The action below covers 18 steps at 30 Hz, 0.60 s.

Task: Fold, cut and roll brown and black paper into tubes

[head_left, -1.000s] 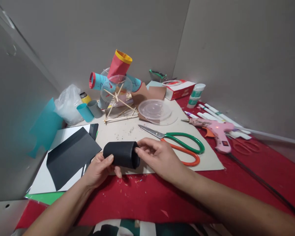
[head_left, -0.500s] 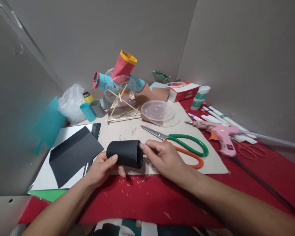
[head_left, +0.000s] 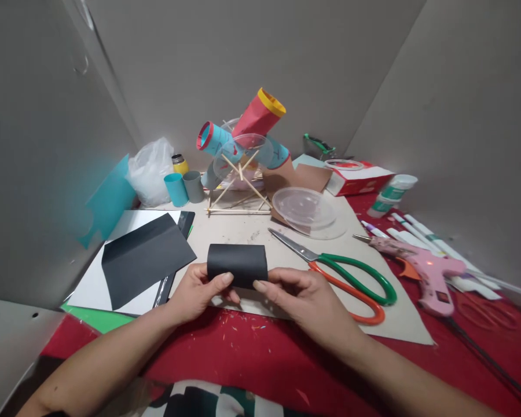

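A tube covered in black paper (head_left: 237, 260) lies sideways between my hands, just above the near edge of the beige board (head_left: 238, 231). My left hand (head_left: 206, 292) grips its left end, thumb on the near side and fingers underneath. At the right end, my right hand (head_left: 299, 292) pinches the rim with its thumb in front. The tube's inside is hidden from this angle. To the left, a cut sheet of black paper (head_left: 147, 260) rests over white paper (head_left: 91, 289). Large scissors (head_left: 334, 269) with green and orange handles lie right of the tube.
Behind stands a stick frame (head_left: 238, 194) carrying a wheel of coloured paper tubes (head_left: 260, 119). Clear plastic lids (head_left: 306, 208) lie beside it. Further right are a pink glue gun (head_left: 429, 269) with a cord, markers (head_left: 421, 231) and small tubs (head_left: 391, 197). A plastic bag (head_left: 151, 174) sits back left.
The tube has turned so its open right end no longer shows. My right hand has shifted to pinch the lower right edge. The whole view has swung to the left.
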Available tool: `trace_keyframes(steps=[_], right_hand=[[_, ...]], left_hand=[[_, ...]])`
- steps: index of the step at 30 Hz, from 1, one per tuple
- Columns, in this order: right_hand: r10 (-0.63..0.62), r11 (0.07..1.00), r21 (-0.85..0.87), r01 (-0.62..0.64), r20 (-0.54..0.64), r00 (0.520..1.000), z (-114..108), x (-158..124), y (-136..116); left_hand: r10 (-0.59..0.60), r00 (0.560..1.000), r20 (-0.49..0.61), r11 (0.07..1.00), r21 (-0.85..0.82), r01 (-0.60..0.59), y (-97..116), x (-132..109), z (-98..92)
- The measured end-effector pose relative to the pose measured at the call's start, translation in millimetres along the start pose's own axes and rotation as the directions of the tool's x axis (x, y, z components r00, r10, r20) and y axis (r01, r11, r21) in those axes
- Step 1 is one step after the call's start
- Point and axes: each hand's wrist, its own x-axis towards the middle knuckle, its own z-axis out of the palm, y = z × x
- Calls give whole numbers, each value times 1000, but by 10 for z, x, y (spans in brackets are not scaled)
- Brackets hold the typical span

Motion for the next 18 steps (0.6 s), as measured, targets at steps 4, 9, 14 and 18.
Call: trace_keyframes(steps=[4, 9, 14, 18], right_hand=[[-23, 1000, -8, 23, -16, 1000, 12, 2, 16], [-20, 997, -73, 15, -68, 997, 5, -10, 55], [0, 997, -72, -8, -105, 994, -26, 19, 71], [32, 998, -43, -38, -119, 992, -34, 51, 72]], left_hand=[[-11, 999, 31, 1000, -11, 12, -10, -19, 18], [-60, 996, 62, 994, -92, 65, -42, -35, 18], [-83, 993, 79, 977, -189, 96, -18, -30, -3], [-84, 991, 100, 966, -235, 105, 13, -18, -17]])
